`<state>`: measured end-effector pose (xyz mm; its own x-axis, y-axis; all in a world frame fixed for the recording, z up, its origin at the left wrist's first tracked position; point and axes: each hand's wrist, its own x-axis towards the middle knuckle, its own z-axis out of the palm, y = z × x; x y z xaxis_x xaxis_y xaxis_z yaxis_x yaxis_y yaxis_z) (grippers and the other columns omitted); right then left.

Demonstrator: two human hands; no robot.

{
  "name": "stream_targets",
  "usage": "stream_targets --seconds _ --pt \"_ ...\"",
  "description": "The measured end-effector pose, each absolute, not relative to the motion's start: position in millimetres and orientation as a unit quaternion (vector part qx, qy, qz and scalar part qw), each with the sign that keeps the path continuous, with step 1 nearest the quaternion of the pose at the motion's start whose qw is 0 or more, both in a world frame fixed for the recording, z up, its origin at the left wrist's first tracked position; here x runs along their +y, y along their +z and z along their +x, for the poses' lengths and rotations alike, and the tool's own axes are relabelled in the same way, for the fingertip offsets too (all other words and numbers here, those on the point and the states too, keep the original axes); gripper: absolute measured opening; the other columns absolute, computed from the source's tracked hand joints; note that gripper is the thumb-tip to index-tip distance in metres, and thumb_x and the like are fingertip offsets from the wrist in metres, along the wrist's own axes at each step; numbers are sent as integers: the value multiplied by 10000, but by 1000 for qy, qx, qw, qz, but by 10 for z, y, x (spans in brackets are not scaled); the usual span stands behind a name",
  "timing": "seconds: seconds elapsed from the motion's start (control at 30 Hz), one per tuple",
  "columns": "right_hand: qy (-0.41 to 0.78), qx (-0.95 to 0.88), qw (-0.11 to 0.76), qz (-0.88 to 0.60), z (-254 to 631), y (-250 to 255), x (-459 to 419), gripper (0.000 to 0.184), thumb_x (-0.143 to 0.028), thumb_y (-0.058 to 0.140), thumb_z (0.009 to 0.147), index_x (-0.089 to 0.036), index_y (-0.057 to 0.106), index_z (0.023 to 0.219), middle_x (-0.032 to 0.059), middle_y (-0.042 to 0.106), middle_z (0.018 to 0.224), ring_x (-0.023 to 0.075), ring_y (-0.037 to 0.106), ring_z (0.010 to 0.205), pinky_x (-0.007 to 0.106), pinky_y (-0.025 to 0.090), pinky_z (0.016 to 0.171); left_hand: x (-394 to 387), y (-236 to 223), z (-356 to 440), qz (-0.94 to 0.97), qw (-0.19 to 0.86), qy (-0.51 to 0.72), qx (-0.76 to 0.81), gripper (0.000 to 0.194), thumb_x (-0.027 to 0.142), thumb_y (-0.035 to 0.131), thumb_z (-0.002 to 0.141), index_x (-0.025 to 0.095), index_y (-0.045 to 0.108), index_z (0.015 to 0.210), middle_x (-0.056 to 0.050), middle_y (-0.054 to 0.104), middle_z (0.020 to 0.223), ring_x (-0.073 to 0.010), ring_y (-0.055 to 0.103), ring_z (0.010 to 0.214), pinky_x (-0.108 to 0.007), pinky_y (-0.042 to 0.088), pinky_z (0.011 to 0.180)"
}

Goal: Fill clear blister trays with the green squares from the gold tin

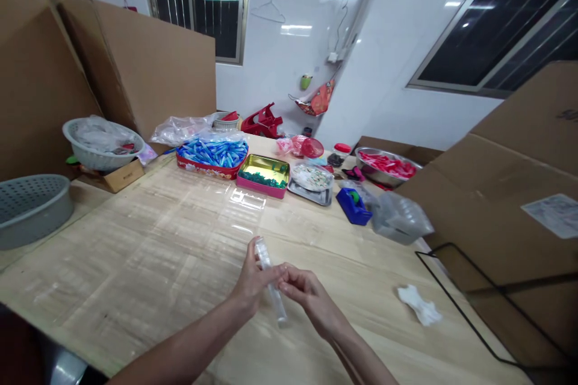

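Observation:
Over the middle of the table, a long, narrow clear plastic piece (274, 295), like a slim box or tube, is held at a tilt. My left hand (253, 280) wraps round its upper part, the thumb lying across the front. My right hand (304, 292) is closed in a pinch at its right side, close to the left thumb. What the right fingertips grip, if anything, is too small to make out. The lower end of the clear piece sticks out below both hands.
Behind stand a red tray of blue pieces (212, 173), a pink tin (262, 192) with green pieces, a metal tray (323, 197) and a blue tape dispenser (354, 210). A white tissue (419, 305) lies right; a grey basket (36, 210) sits left. Cardboard boxes flank the table.

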<state>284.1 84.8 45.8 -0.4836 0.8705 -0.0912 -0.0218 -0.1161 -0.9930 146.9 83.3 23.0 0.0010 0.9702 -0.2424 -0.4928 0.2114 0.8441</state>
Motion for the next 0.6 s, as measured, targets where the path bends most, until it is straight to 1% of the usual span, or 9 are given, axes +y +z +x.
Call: stream_targets --seconds 0.17,0.3,0.4,0.5,0.57,0.6 --pt "582 -607 351 -411 2835 486 660 340 -499 582 809 -173 541 722 1 482 740 157 451 732 273 373 692 761 255 1526 280 655 557 425 931 275 848 469 289 385 1277 -9 565 946 -139 577 759 -241 450 682" --pt "524 -625 361 -452 2911 511 612 374 -540 522 832 -190 491 707 -7 444 713 151 421 701 256 357 648 712 295 1596 276 634 573 441 879 214 816 491 280 382 1252 -4 567 962 -129 574 754 -229 451 681" --pt "525 -607 365 -472 3070 492 684 373 -548 544 801 -195 476 700 -19 416 663 143 389 652 255 327 608 675 318 1630 274 624 586 439 802 192 791 523 260 383 1211 -8 577 972 -134 581 770 -237 458 698" --pt "536 -565 386 -495 3313 459 861 316 -488 602 740 -190 501 711 -18 441 662 140 398 647 258 321 612 633 333 1627 269 642 585 416 733 195 786 531 250 403 1154 -14 597 966 -161 600 814 -266 468 735" --pt "561 -545 375 -497 3492 420 1038 282 -444 623 697 -182 518 693 -16 460 653 134 405 626 262 324 610 597 341 1615 266 653 580 408 711 211 791 534 254 412 1134 -16 598 978 -167 604 840 -274 467 753" --pt "579 -544 354 -493 3576 393 1140 273 -430 628 680 -179 521 673 -14 465 639 131 408 612 265 328 606 575 343 1610 266 654 573 417 706 233 795 536 258 415 1130 -18 595 991 -167 604 849 -273 465 753"
